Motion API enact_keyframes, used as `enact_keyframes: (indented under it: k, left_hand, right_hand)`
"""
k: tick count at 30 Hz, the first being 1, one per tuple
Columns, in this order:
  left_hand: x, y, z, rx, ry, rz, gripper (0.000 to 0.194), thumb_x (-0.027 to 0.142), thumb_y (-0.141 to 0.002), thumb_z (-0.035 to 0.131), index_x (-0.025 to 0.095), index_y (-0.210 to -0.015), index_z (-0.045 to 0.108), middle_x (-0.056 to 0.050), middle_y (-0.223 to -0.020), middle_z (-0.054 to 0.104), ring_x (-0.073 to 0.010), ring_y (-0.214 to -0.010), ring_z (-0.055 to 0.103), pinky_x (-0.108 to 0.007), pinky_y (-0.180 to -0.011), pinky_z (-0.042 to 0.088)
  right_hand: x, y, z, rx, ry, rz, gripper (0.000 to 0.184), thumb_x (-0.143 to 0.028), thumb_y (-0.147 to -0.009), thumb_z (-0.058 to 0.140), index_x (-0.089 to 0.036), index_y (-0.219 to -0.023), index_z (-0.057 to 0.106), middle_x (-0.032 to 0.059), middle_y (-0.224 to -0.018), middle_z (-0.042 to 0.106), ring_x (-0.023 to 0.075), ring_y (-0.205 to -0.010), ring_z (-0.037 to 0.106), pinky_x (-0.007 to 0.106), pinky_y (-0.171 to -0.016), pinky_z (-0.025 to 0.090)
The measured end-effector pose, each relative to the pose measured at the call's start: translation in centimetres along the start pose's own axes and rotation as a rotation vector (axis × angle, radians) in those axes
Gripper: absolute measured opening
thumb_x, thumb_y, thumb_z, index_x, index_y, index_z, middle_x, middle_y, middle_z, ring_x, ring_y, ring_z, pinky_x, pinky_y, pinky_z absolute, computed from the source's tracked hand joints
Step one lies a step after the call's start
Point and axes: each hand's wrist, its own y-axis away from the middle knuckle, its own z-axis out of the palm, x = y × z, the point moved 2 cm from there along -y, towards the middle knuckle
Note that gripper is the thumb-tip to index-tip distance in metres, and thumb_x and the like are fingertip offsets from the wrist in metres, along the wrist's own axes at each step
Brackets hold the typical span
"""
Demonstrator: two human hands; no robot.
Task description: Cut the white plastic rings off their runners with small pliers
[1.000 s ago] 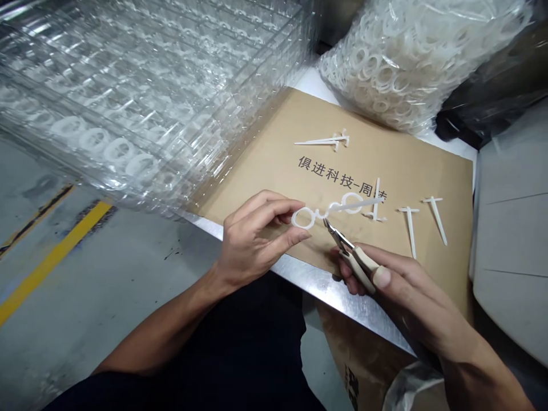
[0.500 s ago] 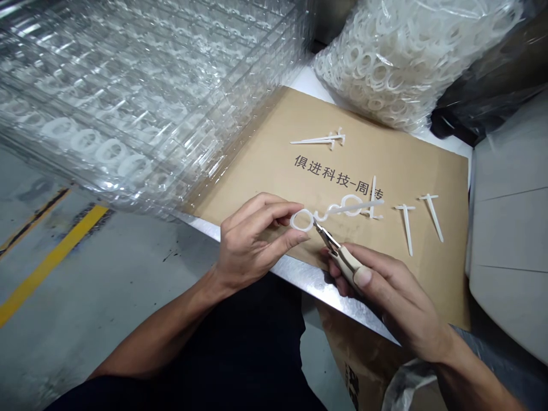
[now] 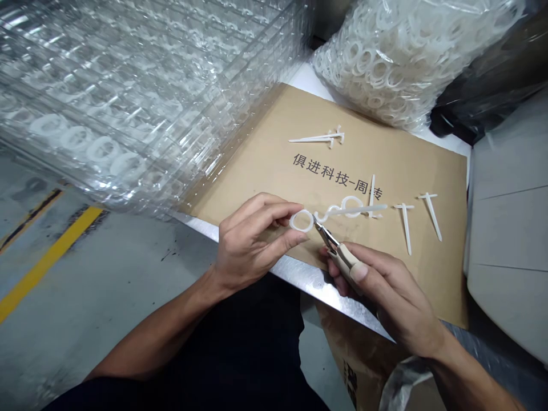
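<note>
My left hand [image 3: 259,242] pinches a white plastic ring [image 3: 291,221] between thumb and fingers, just above the cardboard sheet. In my right hand [image 3: 385,288] are side cutters [image 3: 342,255] with pale handles, their jaws at the ring's right edge. Beyond the jaw tips extends a thin white plastic runner [image 3: 359,209] with a curved end and a second ring [image 3: 351,198] on it. Whether the runner still joins the held ring is unclear, since the jaws cover that spot. T-shaped white plastic pieces [image 3: 406,228] lie to the right.
Cardboard with printed characters [image 3: 257,165] covers the table. More white runner pieces [image 3: 319,138] lie toward its back. Stacked clear trays [image 3: 171,114] holding white rings stand at left. A clear bag of rings [image 3: 385,68] is at the back, and a pale grey panel [image 3: 509,228] at right.
The runner's far end has dipped slightly and shifted a little right. Both hands keep nearly the same position, with the ring and side cutters still held. The view has moved slightly.
</note>
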Motion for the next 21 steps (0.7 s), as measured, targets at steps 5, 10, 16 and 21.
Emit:
enact_keyframes:
  k: [5, 10, 16, 21]
  left_hand:
    - [0.01, 0.01, 0.0, -0.004, 0.007, -0.007, 0.027, 0.025, -0.089, 0.083, 0.019, -0.114, 0.076, -0.004, -0.096, 0.074, -0.0122, -0.08, 0.068, -0.024, -0.07, 0.059]
    - [0.02, 0.06, 0.0, -0.007, 0.002, -0.016, 0.027, 0.027, -0.09, 0.083, 0.02, -0.115, 0.076, -0.004, -0.097, 0.074, -0.0124, -0.08, 0.069, -0.024, -0.069, 0.06]
    - [0.09, -0.05, 0.0, -0.007, -0.01, -0.009, 0.026, 0.028, -0.09, 0.083, 0.019, -0.114, 0.076, -0.004, -0.095, 0.075, -0.0125, -0.079, 0.069, -0.024, -0.068, 0.059]
    - [-0.01, 0.03, 0.04, -0.003, 0.018, -0.01, 0.028, 0.026, -0.089, 0.084, 0.019, -0.114, 0.076, -0.004, -0.096, 0.074, -0.0118, -0.079, 0.069, -0.023, -0.069, 0.059]
  right_hand:
    - [0.29, 0.04, 0.01, 0.011, 0.007, 0.009, 0.037, -0.051, -0.111, 0.045, -0.023, -0.119, 0.067, 0.0042, -0.098, 0.063, 0.0178, -0.078, 0.053, 0.032, -0.07, 0.043]
    - [0.26, 0.02, 0.03, 0.011, 0.011, 0.013, 0.038, -0.051, -0.111, 0.045, -0.022, -0.119, 0.068, 0.005, -0.099, 0.063, 0.0184, -0.077, 0.053, 0.032, -0.07, 0.043]
    - [0.17, -0.03, 0.02, 0.014, 0.02, 0.003, 0.039, -0.053, -0.111, 0.044, -0.022, -0.115, 0.068, 0.0045, -0.096, 0.063, 0.0183, -0.077, 0.052, 0.032, -0.07, 0.043]
    - [0.1, -0.04, 0.16, 0.011, 0.006, 0.007, 0.039, -0.052, -0.111, 0.044, -0.022, -0.116, 0.069, 0.0045, -0.098, 0.062, 0.0177, -0.076, 0.052, 0.032, -0.068, 0.043]
